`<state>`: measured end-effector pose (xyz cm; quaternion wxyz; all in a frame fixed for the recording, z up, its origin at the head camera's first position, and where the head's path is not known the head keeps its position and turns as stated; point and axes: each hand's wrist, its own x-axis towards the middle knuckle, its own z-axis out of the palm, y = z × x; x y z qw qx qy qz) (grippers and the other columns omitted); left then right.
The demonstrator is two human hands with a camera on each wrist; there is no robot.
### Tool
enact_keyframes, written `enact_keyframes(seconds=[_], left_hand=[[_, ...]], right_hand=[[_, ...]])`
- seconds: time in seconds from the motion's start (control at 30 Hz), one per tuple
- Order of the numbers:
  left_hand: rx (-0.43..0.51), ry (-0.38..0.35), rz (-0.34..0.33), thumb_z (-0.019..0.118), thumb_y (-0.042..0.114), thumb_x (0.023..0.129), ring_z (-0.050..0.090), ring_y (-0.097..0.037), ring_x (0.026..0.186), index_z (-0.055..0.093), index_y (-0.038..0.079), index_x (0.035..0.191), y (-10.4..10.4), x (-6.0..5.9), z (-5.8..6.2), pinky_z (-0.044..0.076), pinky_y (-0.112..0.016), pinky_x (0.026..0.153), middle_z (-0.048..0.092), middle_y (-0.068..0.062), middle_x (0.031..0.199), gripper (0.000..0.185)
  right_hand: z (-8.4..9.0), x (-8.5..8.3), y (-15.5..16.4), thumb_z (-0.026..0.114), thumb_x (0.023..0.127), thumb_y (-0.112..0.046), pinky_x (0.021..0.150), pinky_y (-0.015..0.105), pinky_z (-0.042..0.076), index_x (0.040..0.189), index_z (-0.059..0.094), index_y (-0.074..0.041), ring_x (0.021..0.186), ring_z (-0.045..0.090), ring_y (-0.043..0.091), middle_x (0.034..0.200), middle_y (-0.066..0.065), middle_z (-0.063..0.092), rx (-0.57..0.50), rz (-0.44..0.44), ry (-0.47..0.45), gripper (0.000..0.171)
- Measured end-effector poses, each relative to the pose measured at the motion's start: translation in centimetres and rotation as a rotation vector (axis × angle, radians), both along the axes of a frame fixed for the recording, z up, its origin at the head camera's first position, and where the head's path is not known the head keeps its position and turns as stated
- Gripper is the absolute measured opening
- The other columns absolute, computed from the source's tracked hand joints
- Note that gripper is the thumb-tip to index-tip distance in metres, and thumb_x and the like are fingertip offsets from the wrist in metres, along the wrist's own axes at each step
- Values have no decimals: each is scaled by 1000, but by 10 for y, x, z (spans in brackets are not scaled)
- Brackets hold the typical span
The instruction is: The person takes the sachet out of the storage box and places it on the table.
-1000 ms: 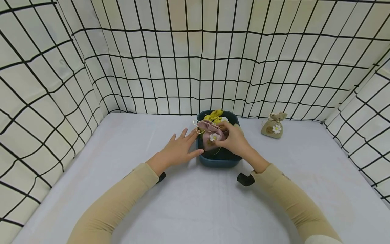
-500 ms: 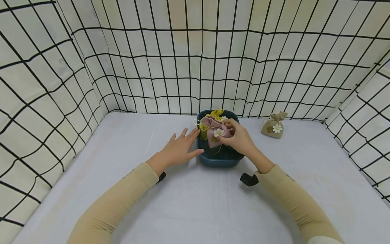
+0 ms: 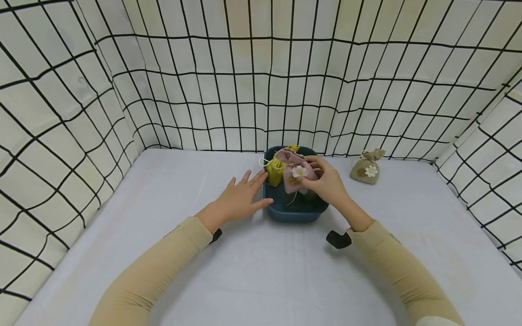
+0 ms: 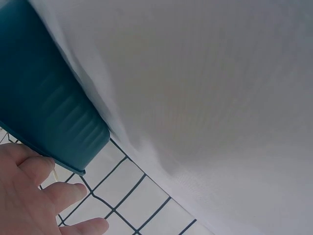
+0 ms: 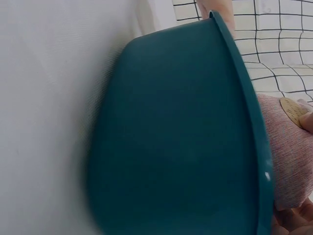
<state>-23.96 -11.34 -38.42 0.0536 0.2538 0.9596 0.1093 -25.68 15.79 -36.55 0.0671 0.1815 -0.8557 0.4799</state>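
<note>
A dark teal square tub point(image 3: 293, 213) point(image 4: 39, 112) point(image 5: 181, 142) stands on the white table. My right hand point(image 3: 324, 183) grips a pink drawstring pouch point(image 3: 295, 176) point(image 5: 291, 152) with a white daisy, raised just above the tub's rim. A yellow pouch point(image 3: 277, 170) lies in the tub's far left corner. My left hand point(image 3: 240, 197) point(image 4: 34, 196) rests flat with straight fingers against the tub's left wall.
A beige pouch point(image 3: 367, 168) with a daisy sits on the table point(image 3: 261, 271) to the right of the tub, near the back. Grid-patterned cloth walls point(image 3: 261, 90) close in the table on the left, back and right.
My right hand has lifted the pink pouch up and a little to the right, out of the tub. The yellow pouch shows more. The left hand has stayed put.
</note>
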Motion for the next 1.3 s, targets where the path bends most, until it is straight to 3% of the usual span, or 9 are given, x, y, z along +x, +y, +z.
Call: enact_keyframes(seconds=[0.37, 0.9, 1.17, 1.3], left_hand=[[4, -2, -4, 41, 66, 103, 7, -37, 156, 12, 16, 167, -1, -1, 0, 12, -69, 117, 9, -1, 172, 87], [5, 9, -8, 41, 67, 103, 9, -38, 156, 12, 15, 167, -1, -2, -2, 13, -70, 116, 9, -2, 172, 87], [2, 3, -3, 41, 66, 103, 7, -37, 156, 11, 16, 167, -1, -2, -2, 13, -70, 116, 8, -1, 172, 86], [5, -2, -4, 41, 66, 103, 7, -38, 156, 12, 16, 167, -1, -2, -2, 12, -70, 117, 8, -2, 172, 86]], right_hand=[[4, 2, 13, 75, 93, -10, 76, 18, 49, 144, 51, -1, 107, 63, 35, 129, 24, 58, -80, -19, -42, 57], [13, 3, 32, 73, 94, -8, 77, 13, 50, 144, 50, 2, 114, 61, 39, 133, 27, 56, -135, -59, -63, 56], [14, 3, 42, 71, 94, -7, 76, 14, 50, 145, 49, 3, 107, 61, 27, 135, 26, 56, -161, -86, -47, 56], [12, 2, 47, 71, 95, -8, 77, 13, 50, 146, 50, 2, 107, 60, 28, 136, 26, 56, -169, -96, -48, 57]])
